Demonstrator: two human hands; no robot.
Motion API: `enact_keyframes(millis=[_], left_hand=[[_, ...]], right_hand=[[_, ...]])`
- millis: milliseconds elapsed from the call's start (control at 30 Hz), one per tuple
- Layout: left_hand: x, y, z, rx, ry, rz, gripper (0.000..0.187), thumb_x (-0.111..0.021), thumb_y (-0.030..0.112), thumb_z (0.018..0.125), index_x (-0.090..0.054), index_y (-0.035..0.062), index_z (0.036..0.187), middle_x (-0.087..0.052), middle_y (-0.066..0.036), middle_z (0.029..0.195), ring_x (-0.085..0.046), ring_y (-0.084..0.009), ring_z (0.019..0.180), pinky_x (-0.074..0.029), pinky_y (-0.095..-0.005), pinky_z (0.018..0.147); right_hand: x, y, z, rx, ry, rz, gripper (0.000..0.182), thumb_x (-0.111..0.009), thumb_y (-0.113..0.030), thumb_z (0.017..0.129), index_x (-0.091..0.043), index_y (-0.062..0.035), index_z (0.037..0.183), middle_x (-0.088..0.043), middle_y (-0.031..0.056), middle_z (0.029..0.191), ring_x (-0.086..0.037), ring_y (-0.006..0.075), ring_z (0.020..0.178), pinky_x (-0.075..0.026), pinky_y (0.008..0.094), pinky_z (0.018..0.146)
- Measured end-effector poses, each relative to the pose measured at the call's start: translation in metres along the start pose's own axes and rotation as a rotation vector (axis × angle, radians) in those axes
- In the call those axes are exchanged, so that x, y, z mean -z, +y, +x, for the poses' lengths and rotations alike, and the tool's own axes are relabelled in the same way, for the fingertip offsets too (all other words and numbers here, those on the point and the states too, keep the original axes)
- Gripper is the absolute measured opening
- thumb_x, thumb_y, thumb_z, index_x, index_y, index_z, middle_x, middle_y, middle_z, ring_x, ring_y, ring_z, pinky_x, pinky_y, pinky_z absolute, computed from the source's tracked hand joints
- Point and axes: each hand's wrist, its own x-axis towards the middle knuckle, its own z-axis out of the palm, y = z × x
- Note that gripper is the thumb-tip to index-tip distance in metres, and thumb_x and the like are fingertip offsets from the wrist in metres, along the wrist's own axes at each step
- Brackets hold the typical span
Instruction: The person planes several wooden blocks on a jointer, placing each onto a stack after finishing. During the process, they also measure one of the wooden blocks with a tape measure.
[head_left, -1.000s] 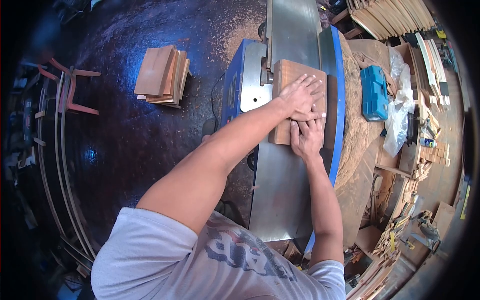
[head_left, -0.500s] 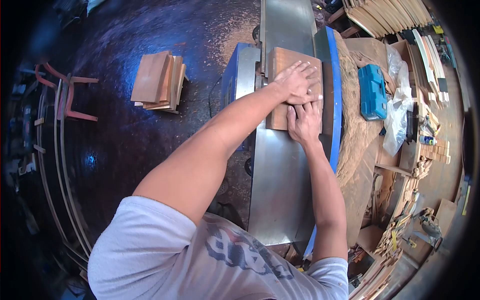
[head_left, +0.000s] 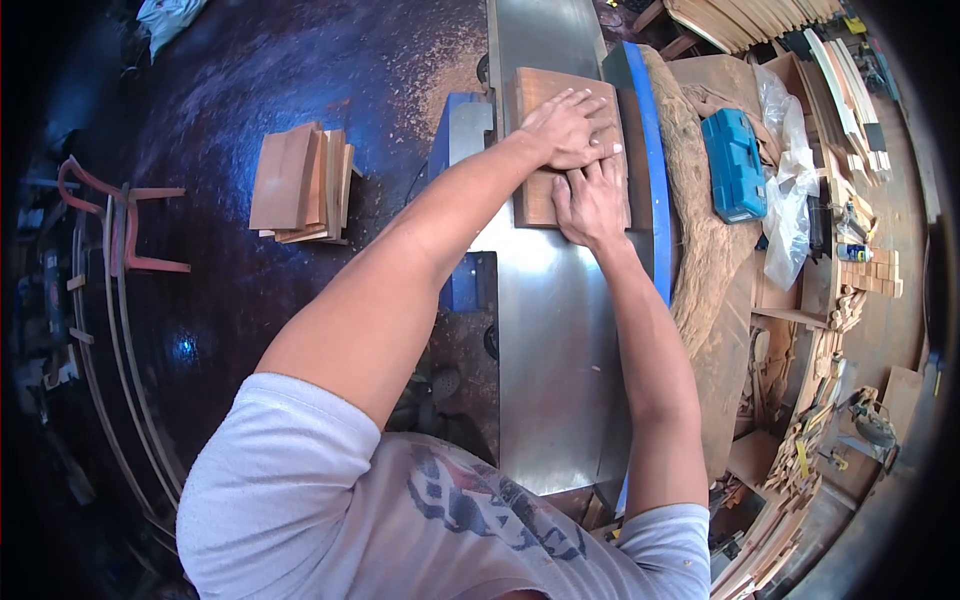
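A reddish-brown board (head_left: 540, 200) lies flat on the long metal bed (head_left: 560, 340) of a machine, close against a fence edged with a blue strip (head_left: 652, 170). My left hand (head_left: 572, 130) presses flat on the upper part of the board, fingers spread. Just below it, my right hand (head_left: 592, 203) rests on the board, thumb apart and fingertips reaching the edge of my left hand. Neither hand wraps round the board.
A stack of boards (head_left: 290, 185) stands on the left, with a red chair (head_left: 125, 215) farther left. Wood shavings (head_left: 440, 85) lie on the floor. Right of the fence are a rough timber slab (head_left: 700, 290), a teal case (head_left: 735, 165) and clear plastic (head_left: 790, 220).
Both hands and the board have moved forward along the metal bed, away from my body. The view has shifted slightly. Both hands stay on the board.
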Motion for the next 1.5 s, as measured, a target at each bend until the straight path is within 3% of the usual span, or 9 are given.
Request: enact_keyframes(millis=[400, 700, 1100, 1200, 1300, 1333, 1400, 1433, 1500], left_hand=[[0.005, -0.029, 0.027, -0.006, 0.042, 0.008, 0.075, -0.036, 0.070, 0.103, -0.056, 0.0174, 0.152, -0.038, -0.010, 0.168, -0.029, -0.0310, 0.157, -0.018, -0.0456, 0.132], [0.011, -0.046, 0.044, 0.007, 0.049, 0.009, 0.076, -0.034, 0.069, 0.104, -0.055, 0.0138, 0.152, -0.040, -0.011, 0.167, -0.031, -0.0315, 0.156, -0.020, -0.0453, 0.132], [0.021, -0.088, 0.081, 0.006, 0.065, -0.096, 0.070, -0.045, 0.060, 0.104, -0.057, 0.0073, 0.149, -0.044, -0.019, 0.162, -0.032, -0.0384, 0.155, -0.022, -0.0464, 0.130], [0.030, -0.104, 0.083, 0.112, 0.383, -0.023, 0.067, -0.054, 0.052, 0.102, -0.058, 0.0007, 0.145, -0.044, -0.027, 0.159, -0.032, -0.0426, 0.154, -0.022, -0.0458, 0.130], [0.040, -0.135, 0.078, 0.601, 0.559, -0.165, 0.071, -0.066, 0.049, 0.096, -0.062, -0.0074, 0.138, -0.037, -0.026, 0.163, -0.026, -0.0420, 0.156, -0.025, -0.0484, 0.128], [0.037, -0.155, 0.075, 0.728, 0.481, -0.393, 0.071, -0.067, 0.050, 0.095, -0.064, -0.0086, 0.135, -0.043, -0.029, 0.158, -0.033, -0.0419, 0.153, -0.030, -0.0492, 0.125], [0.027, -0.198, 0.055, 0.837, 0.325, -0.871, 0.074, -0.068, 0.053, 0.094, -0.066, -0.0120, 0.129, -0.056, -0.033, 0.144, -0.050, -0.0416, 0.141, -0.041, -0.0498, 0.117], [0.026, -0.221, 0.048, 0.805, 0.251, -1.120, 0.076, -0.068, 0.055, 0.095, -0.066, -0.0141, 0.126, -0.063, -0.035, 0.135, -0.060, -0.0414, 0.133, -0.047, -0.0497, 0.111], [0.055, -0.223, 0.030, 0.933, 0.183, -0.736, 0.080, -0.064, 0.061, 0.097, -0.065, -0.0101, 0.133, -0.068, -0.033, 0.129, -0.065, -0.0405, 0.126, -0.045, -0.0462, 0.111]], right_hand=[[-0.009, 0.011, 0.036, 0.018, 0.002, -0.001, 0.051, -0.057, -0.030, 0.098, -0.062, -0.0008, 0.140, -0.047, 0.0372, 0.147, -0.034, 0.0610, 0.142, -0.024, 0.0645, 0.122], [-0.009, 0.017, 0.063, -0.004, -0.083, 0.030, 0.049, -0.056, -0.030, 0.099, -0.062, -0.0015, 0.139, -0.046, 0.0372, 0.147, -0.033, 0.0612, 0.143, -0.028, 0.0642, 0.118], [-0.010, 0.026, 0.115, 0.007, -0.115, -0.063, 0.048, -0.053, -0.031, 0.100, -0.062, -0.0018, 0.138, -0.046, 0.0313, 0.152, -0.034, 0.0567, 0.145, -0.026, 0.0637, 0.121], [-0.013, 0.026, 0.143, -0.036, -0.165, -0.088, 0.050, -0.051, -0.031, 0.101, -0.060, -0.0022, 0.141, -0.045, 0.0283, 0.155, -0.037, 0.0511, 0.146, -0.027, 0.0617, 0.121], [-0.036, 0.019, 0.181, -0.096, -0.112, -0.061, 0.055, -0.048, -0.033, 0.101, -0.054, -0.0031, 0.148, -0.042, 0.0248, 0.159, -0.037, 0.0437, 0.148, -0.027, 0.0588, 0.124], [-0.046, 0.012, 0.193, -0.121, -0.079, -0.039, 0.057, -0.047, -0.033, 0.101, -0.052, -0.0035, 0.150, -0.042, 0.0235, 0.160, -0.036, 0.0410, 0.150, -0.027, 0.0577, 0.125], [-0.056, -0.005, 0.216, -0.075, -0.080, -0.062, 0.058, -0.047, -0.034, 0.102, -0.053, -0.0016, 0.149, -0.044, 0.0253, 0.159, -0.043, 0.0455, 0.144, -0.032, 0.0546, 0.122], [-0.054, -0.018, 0.228, -0.072, -0.113, -0.071, 0.058, -0.047, -0.034, 0.101, -0.052, -0.0014, 0.150, -0.045, 0.0254, 0.159, -0.043, 0.0454, 0.144, -0.033, 0.0543, 0.121], [-0.047, -0.048, 0.244, -0.047, -0.176, -0.019, 0.060, -0.050, -0.034, 0.101, -0.050, -0.0008, 0.151, -0.047, 0.0262, 0.156, -0.044, 0.0447, 0.144, -0.036, 0.0538, 0.120]])
